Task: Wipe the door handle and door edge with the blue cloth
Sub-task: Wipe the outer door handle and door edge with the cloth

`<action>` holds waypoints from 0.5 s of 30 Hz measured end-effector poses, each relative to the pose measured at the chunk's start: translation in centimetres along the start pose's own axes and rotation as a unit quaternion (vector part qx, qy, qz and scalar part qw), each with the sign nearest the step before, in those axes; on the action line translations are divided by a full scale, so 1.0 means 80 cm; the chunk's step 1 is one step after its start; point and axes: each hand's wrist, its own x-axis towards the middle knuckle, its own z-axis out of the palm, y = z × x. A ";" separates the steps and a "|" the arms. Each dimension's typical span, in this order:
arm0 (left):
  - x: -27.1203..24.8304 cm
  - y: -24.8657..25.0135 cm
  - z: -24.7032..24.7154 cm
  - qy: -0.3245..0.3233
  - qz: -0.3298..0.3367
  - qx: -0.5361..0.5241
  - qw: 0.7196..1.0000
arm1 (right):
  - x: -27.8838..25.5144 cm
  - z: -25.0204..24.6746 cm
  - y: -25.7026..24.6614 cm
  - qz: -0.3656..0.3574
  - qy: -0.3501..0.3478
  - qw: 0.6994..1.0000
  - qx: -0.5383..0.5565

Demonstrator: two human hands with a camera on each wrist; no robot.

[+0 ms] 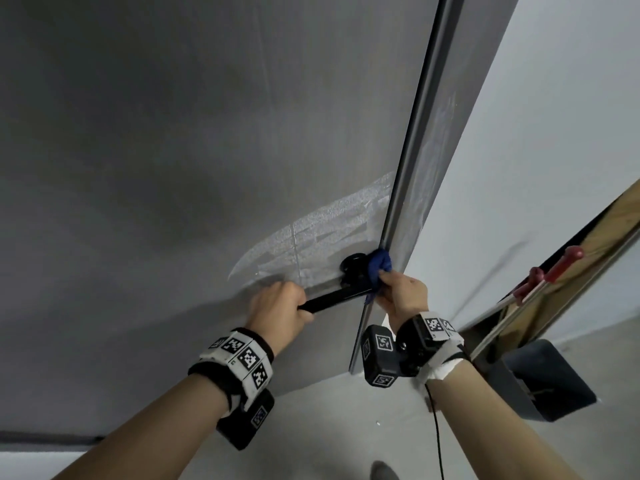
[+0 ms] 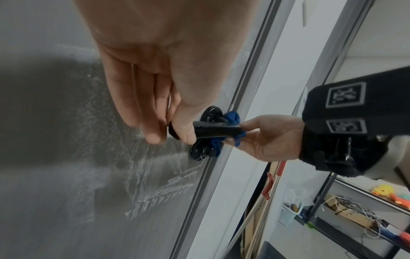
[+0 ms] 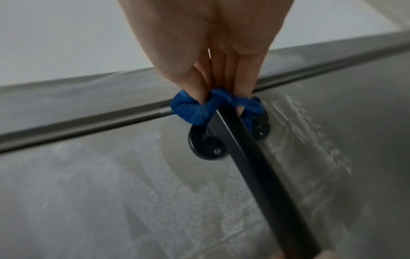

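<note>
Blue cloth bunched in right hand at smeared grey door; left hand gripping door handle.

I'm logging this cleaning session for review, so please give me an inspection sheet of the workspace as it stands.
Surface: grey door face shows pale streaky wipe marks beside the handle.
Job's things: blue cloth bunched at the pivot end of the black door handle, next to the door edge.
Clutter: red-tipped poles lean against the wall; a dark bin stands on the floor.
Grippers: left hand grips the handle's free end; right hand pinches the cloth with its fingers.
Cables: a black cable hangs below the right wrist.
Surroundings: white wall; shelving with tangled wires.
</note>
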 end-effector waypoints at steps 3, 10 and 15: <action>-0.002 -0.001 0.001 0.005 0.009 0.010 1.000 | -0.020 0.000 -0.008 -0.174 0.004 0.984 -0.023; -0.028 -0.006 -0.034 -0.017 0.082 0.026 0.996 | -0.041 0.050 -0.019 -0.294 0.068 0.945 -0.123; -0.055 -0.038 -0.094 0.160 0.182 -0.001 0.970 | -0.073 0.078 0.008 -0.337 0.013 0.922 -0.188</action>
